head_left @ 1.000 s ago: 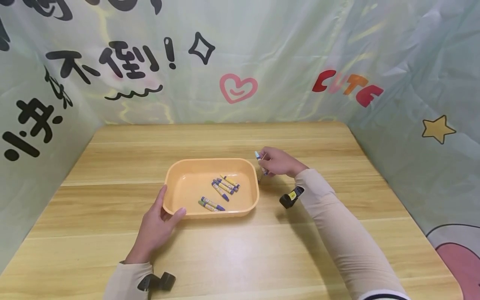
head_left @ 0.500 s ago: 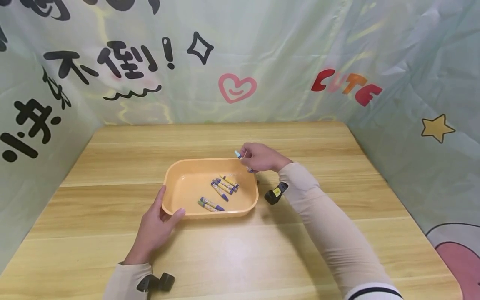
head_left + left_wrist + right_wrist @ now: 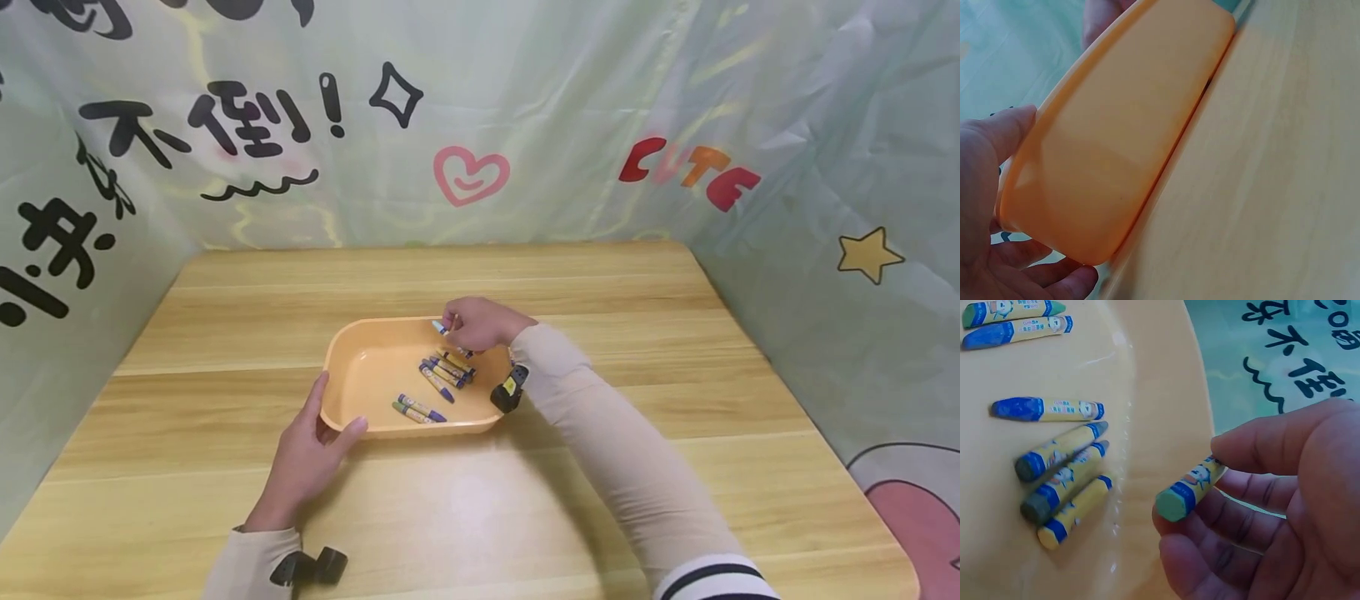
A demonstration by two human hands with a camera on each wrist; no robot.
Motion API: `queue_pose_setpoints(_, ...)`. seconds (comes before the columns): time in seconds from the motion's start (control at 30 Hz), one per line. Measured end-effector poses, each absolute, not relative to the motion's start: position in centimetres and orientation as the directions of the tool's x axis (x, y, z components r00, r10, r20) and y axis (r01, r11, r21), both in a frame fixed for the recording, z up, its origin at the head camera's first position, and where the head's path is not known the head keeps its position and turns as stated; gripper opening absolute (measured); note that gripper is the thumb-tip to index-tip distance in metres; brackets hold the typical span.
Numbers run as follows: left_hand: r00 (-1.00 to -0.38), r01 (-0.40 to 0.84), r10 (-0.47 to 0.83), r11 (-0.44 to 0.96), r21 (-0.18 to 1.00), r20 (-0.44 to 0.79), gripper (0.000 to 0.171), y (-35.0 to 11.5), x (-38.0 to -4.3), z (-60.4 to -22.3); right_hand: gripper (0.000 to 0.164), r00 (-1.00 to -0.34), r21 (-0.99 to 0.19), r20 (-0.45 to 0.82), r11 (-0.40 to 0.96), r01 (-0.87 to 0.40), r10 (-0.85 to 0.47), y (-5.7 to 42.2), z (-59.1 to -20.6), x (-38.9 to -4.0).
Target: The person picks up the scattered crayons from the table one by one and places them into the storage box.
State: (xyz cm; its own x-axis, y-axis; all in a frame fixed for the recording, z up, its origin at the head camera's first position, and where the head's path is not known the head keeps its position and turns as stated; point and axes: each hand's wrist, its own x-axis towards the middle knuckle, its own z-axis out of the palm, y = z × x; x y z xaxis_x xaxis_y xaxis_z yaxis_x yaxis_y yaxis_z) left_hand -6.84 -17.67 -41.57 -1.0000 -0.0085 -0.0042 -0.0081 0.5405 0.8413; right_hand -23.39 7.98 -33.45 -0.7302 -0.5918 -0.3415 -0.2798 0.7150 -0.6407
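Note:
My left hand (image 3: 303, 458) grips the near left corner of a light orange plastic tray (image 3: 356, 383). In the left wrist view its thumb lies at the rim and the other fingers curl under the corner. Over the tray's back right part, my right hand (image 3: 483, 323) pinches a mint-green crayon (image 3: 1188, 490) between thumb and fingers, its flat end pointing at the other crayons in the right wrist view. Inside the tray lie a loose group of several crayons, among them a blue crayon (image 3: 1047, 409) and a yellow crayon (image 3: 1075, 512). Nearer the front wall a blue crayon (image 3: 422, 407) and a green crayon (image 3: 412, 412) lie side by side.
The tray stands on a wood-grain table (image 3: 465, 517). A printed cloth (image 3: 555, 100) with lettering, a heart and a star hangs behind and beside it. Each wrist wears a black camera, the right camera (image 3: 510, 389) overlapping the tray's right rim.
My right hand has moved left from beside the tray's right edge, carrying the mint-green crayon over the back rim and above the crayons inside. The left hand keeps its hold on the tray.

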Motion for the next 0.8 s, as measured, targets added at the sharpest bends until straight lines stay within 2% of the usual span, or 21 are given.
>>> queue_pose_setpoints(0.2,-1.000,0.002,-0.007,0.536,0.844,0.007,0.093,-17.7,-6.8,-41.6,0.012,-0.713,-0.571,-0.395,0.763,-0.304,-0.580,6.4,-33.7,-23.4)
queue_pose_setpoints(0.4,-1.000,0.008,-0.002,0.544,0.839,0.011,0.093,-17.7,-6.8,-41.7,0.013,-0.696,-0.480,-0.416,0.791,-0.379,-0.586,5.3,-34.0,-23.1)
queue_pose_setpoints(0.8,-1.000,0.004,0.001,0.540,0.842,0.004,0.093,-17.7,-6.8,-41.6,0.014,-0.687,-0.418,-0.372,0.773,-0.477,-0.624,5.2,-34.1,-22.7)
